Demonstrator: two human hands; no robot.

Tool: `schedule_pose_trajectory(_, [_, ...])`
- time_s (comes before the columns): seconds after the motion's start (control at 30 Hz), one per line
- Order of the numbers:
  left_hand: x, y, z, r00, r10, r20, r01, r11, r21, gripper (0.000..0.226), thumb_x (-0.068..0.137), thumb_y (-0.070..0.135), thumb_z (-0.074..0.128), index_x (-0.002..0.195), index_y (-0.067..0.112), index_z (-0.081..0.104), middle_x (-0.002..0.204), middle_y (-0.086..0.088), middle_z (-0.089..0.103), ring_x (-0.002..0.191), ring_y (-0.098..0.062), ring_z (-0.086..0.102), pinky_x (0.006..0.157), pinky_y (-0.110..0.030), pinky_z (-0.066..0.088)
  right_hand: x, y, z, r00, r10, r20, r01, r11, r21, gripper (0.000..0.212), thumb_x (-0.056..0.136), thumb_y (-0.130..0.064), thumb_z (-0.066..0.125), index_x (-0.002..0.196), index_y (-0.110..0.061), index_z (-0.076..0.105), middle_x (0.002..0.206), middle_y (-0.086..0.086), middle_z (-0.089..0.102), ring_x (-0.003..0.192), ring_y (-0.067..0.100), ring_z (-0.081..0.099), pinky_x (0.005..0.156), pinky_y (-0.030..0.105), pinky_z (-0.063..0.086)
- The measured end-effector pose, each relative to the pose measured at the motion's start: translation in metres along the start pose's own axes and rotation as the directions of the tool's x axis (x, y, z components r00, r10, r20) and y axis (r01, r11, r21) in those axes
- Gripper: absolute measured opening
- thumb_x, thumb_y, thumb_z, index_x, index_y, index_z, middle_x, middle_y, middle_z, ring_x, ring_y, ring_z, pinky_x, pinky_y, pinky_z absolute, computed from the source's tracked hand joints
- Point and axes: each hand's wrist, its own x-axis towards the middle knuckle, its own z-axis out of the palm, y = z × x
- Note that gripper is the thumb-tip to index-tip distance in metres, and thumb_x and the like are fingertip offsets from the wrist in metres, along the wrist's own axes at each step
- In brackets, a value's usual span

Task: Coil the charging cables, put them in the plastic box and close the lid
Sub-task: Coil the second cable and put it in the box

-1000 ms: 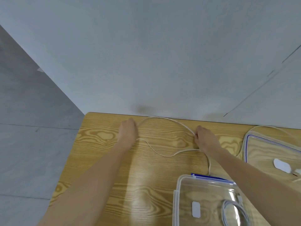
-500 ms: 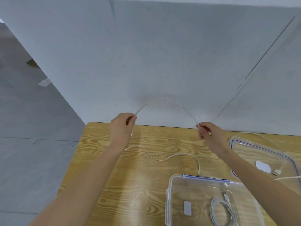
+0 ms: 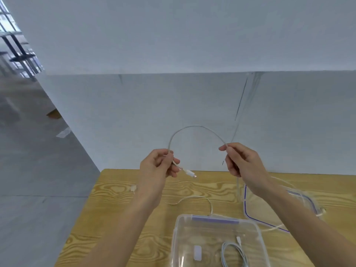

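Note:
A white charging cable (image 3: pixel 194 127) arches in the air between my two hands, above the far edge of the wooden table (image 3: pixel 119 224). My left hand (image 3: pixel 158 166) pinches it near its plug end, and the white connector (image 3: pixel 189 173) sticks out to the right of my fingers. My right hand (image 3: pixel 240 160) pinches the cable further along; the rest hangs down and trails over the table. The clear plastic box (image 3: pixel 215 220) stands open near me, with a coiled cable (image 3: pixel 234 254) inside. Its blue-rimmed lid (image 3: pixel 248 212) lies flat to the right.
A white wall runs right behind the table's far edge. Grey floor drops away to the left of the table. A loose cable end (image 3: pixel 133 188) lies on the wood near my left wrist, and another cable (image 3: pixel 277 226) crosses the lid.
Both hands have risen off the table with the cable, so it now arches in the air. They have also come closer together, and the connector now shows by my left fingers.

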Motion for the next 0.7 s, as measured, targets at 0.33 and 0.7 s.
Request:
schedule_pose_trajectory(0.33, [-0.059, 0.046, 0.098, 0.955, -0.198, 0.221, 0.291, 0.764, -0.576, 0.013, 0.09, 0.001, 0.052, 0.079, 0.001, 0.057, 0.068, -0.011, 0.064, 0.062, -0.019, 0.069, 0.057, -0.022, 0.057, -0.047, -0.046, -0.03, 0.999, 0.051, -0.001, -0.042, 0.836, 0.548, 0.024, 0.094, -0.011, 0.044, 0.102, -0.003, 0.065, 0.064, 0.002, 0.052, 0.053, 0.011, 0.043, 0.05, 0.019, 0.039])
schedule_pose_trajectory(0.7, [-0.091, 0.038, 0.167, 0.93, -0.287, 0.229, 0.363, 0.629, -0.688, 0.011, 0.089, -0.002, 0.053, 0.085, -0.005, 0.063, 0.079, -0.016, 0.073, 0.067, -0.019, 0.072, 0.061, -0.022, 0.059, -0.071, -0.052, -0.043, 1.0, -0.007, 0.002, 0.004, 0.682, 0.731, 0.025, 0.088, -0.01, 0.048, 0.102, 0.005, 0.064, 0.102, 0.015, 0.068, 0.099, 0.021, 0.066, 0.083, 0.025, 0.053])
